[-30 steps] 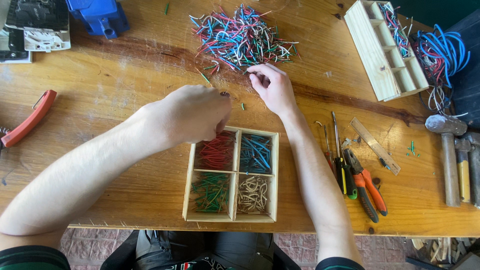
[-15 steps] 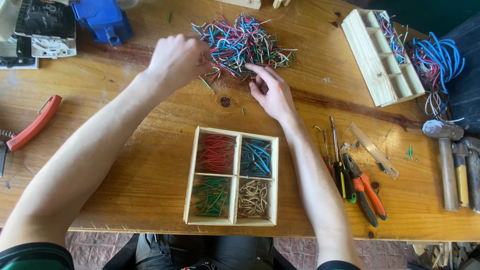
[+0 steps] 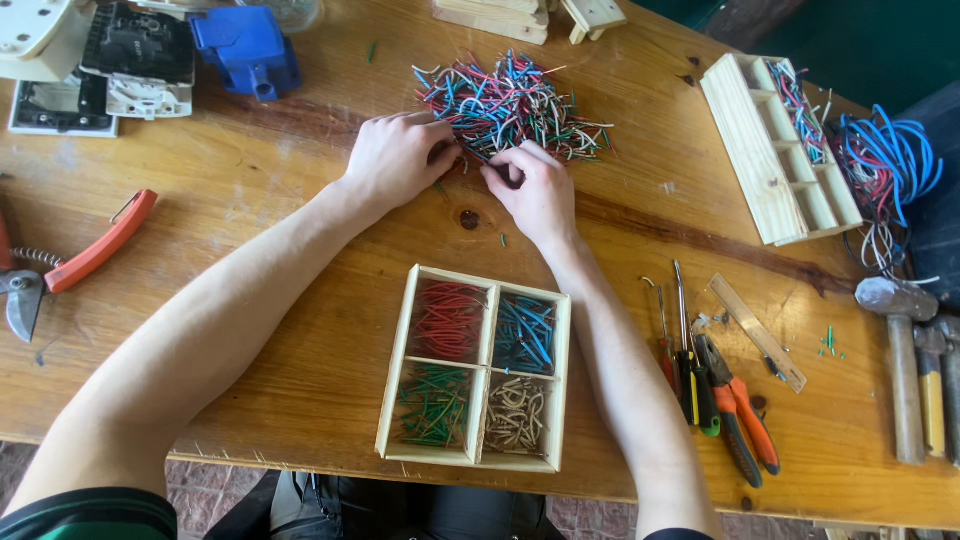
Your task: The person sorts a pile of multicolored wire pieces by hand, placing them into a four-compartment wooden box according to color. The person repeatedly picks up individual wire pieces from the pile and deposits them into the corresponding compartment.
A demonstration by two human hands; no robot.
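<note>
**A:** From the head view, both of your hands meet at the near edge of the mixed wire pile [image 3: 510, 108], which lies toward the far edge of the table [image 3: 260, 220], a little right of its middle. Your left hand [image 3: 395, 160] is curled with its fingertips pressed into the strands; your right hand [image 3: 535, 190] is curled too, thumb and forefinger pinched together at the pile's fringe.

**B:** Are they actually gripping a wire?

**A:** I cannot tell. Both are closed down on the strands, but the fingers hide whatever sits between them. To do this step well, I'd judge you should tease a single piece free of the tangle, pinching it near its middle, so neighbours of other colours do not drag along.

**B:** And where do the wires sit relative to that grip?

**A:** The bulk of the pile lies just beyond your fingertips, toward the far edge; a few stray bits lie on the wood beside your right wrist. The four-compartment tray [image 3: 404, 345] stands well apart, toward the near edge between your forearms: red pieces far left, blue far right, green near left, pale ones near right.

**B:** Anything in the way?

**A:** The pliers [image 3: 745, 425] and screwdrivers [image 3: 680, 340] lie right of your right forearm, clear of it.
</note>
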